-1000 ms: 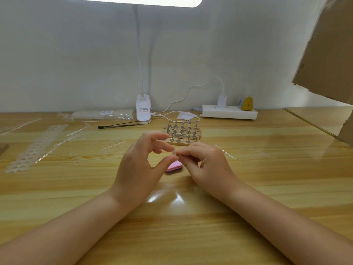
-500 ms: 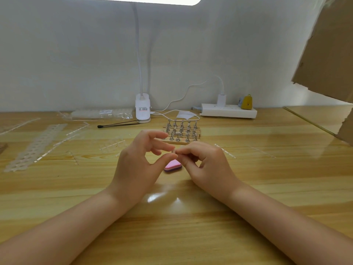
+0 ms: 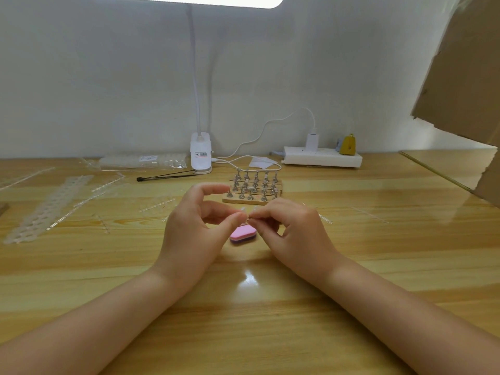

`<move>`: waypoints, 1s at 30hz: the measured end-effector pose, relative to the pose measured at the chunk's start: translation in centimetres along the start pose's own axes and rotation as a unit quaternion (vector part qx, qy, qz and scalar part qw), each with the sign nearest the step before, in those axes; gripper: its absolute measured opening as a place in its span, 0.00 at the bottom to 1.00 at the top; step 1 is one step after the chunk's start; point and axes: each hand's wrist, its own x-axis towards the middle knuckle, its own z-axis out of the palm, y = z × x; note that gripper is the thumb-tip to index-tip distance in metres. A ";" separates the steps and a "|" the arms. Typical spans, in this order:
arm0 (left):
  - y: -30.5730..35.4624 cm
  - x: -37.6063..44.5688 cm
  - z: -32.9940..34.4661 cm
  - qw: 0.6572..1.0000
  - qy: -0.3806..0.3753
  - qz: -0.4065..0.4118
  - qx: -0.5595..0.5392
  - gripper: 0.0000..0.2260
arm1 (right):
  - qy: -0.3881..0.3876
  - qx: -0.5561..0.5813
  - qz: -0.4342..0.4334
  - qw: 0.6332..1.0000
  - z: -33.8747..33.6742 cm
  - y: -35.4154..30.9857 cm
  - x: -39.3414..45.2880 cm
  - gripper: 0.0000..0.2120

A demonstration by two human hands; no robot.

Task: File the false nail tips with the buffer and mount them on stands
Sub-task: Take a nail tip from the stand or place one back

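both hands, left hand (image 3: 194,228) and right hand (image 3: 292,231), pinch one nail tip (image 3: 244,212) above one buffer (image 3: 242,234).

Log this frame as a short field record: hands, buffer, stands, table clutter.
left hand: thumb and finger pinch a small clear nail tip
right hand: fingers pinch at the same spot
buffer: pink, lying on the table, unheld
stands: metal, in rows on a wooden base behind the hands
clutter: lamp base, power strip

left hand (image 3: 194,228) and right hand (image 3: 292,234), fingertips pinched together
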 end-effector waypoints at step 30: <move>1.0 -0.6 0.7 0.968 -0.010 -0.226 -0.109 0.11 | -0.022 -0.117 -0.093 0.988 -0.1 0.0 -0.7 0.01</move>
